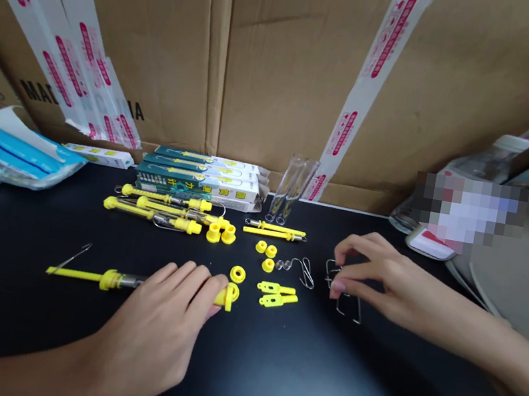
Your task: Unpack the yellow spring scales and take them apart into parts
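My left hand is wrapped over a yellow tubular spring scale lying on the table. A wire hook sticks up from its rod at the left end, and a yellow cap shows past my fingers at the right. At the right, my right hand has thumb and fingers closed on a bent metal wire piece; its upper part is partly hidden. Between the hands lie yellow flat tabs, small yellow rings, a larger ring and S-shaped wire hooks.
Spring scales lie behind my left hand, near two yellow caps and yellow rods. Further back are stacked boxes and clear tubes before a cardboard wall. A blue packet, plastic bottle and bag flank them.
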`<state>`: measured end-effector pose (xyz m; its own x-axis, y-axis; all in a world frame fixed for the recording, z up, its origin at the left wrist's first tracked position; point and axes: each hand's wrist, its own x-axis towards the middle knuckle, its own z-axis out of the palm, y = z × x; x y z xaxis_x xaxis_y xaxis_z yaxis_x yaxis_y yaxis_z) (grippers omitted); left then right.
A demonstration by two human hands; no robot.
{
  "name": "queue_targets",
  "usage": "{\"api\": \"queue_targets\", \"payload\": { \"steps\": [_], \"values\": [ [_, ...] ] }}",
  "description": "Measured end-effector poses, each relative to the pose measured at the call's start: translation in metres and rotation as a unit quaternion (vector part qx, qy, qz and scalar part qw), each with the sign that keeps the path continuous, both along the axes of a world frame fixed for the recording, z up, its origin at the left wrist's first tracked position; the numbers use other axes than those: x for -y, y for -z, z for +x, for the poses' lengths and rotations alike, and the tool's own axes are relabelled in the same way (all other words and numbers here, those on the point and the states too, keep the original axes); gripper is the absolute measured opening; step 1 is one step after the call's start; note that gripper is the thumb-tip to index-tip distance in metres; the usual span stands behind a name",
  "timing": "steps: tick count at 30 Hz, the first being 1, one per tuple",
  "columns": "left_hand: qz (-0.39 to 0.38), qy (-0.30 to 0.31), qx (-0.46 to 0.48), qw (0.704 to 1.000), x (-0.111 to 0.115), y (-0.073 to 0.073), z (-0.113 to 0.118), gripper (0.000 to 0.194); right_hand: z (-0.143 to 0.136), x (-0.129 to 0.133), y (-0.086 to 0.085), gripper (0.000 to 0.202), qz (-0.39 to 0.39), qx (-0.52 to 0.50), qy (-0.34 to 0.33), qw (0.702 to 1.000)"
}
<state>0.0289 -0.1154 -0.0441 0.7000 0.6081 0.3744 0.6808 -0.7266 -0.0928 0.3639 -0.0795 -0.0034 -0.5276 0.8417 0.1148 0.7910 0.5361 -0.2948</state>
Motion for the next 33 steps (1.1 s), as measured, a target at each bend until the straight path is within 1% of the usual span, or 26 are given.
{"api": "queue_targets", "payload": {
  "steps": [4, 9, 12, 16, 18, 20, 23, 25, 28, 31, 33],
  "values": [
    [-0.004, 0.001, -0.002, 1.000, 0.000, -0.001, 0.001, 0.026, 0.005, 0.001, 0.001, 0.029, -0.049, 0.010, 0.010, 0.999],
    [-0.003, 0.001, 0.003, 1.000, 0.000, -0.001, 0.001, 0.025, 0.010, -0.004, 0.001, 0.013, -0.086, 0.005, 0.011, 0.996],
    [-0.001, 0.004, 0.007, 1.000, 0.001, -0.001, 0.000, 0.024, 0.010, -0.006, 0.000, 0.011, -0.108, 0.012, 0.020, 0.994],
    [-0.009, 0.001, 0.007, 1.000, 0.001, -0.002, 0.000, 0.024, 0.014, -0.006, 0.000, 0.010, -0.104, 0.011, 0.058, 0.993],
    [-0.007, 0.002, 0.007, 1.000, 0.001, -0.002, 0.001, 0.024, 0.019, -0.007, 0.001, 0.015, -0.101, 0.007, 0.096, 0.990],
    [-0.004, 0.004, 0.007, 1.000, 0.000, -0.002, 0.001, 0.025, 0.025, -0.007, 0.002, 0.023, -0.112, 0.009, 0.147, 0.983],
    [-0.007, 0.004, 0.004, 1.000, 0.000, -0.001, 0.000, 0.025, 0.032, -0.008, 0.003, 0.027, -0.170, 0.022, 0.208, 0.963],
    [-0.008, 0.001, 0.000, 1.000, 0.000, -0.001, 0.000, 0.025, 0.034, -0.008, 0.006, 0.022, -0.200, 0.019, 0.212, 0.956],
    [-0.012, -0.004, -0.006, 1.000, 0.000, -0.001, 0.001, 0.025, 0.033, -0.008, 0.012, 0.014, -0.215, 0.005, 0.204, 0.955],
    [-0.013, 0.000, -0.006, 1.000, 0.000, -0.002, 0.001, 0.025, 0.033, -0.006, 0.020, 0.014, -0.206, 0.005, 0.213, 0.955],
    [-0.010, 0.003, -0.004, 1.000, -0.001, -0.003, 0.001, 0.025, 0.034, -0.005, 0.022, 0.015, -0.186, 0.010, 0.206, 0.961]
  ]
}}
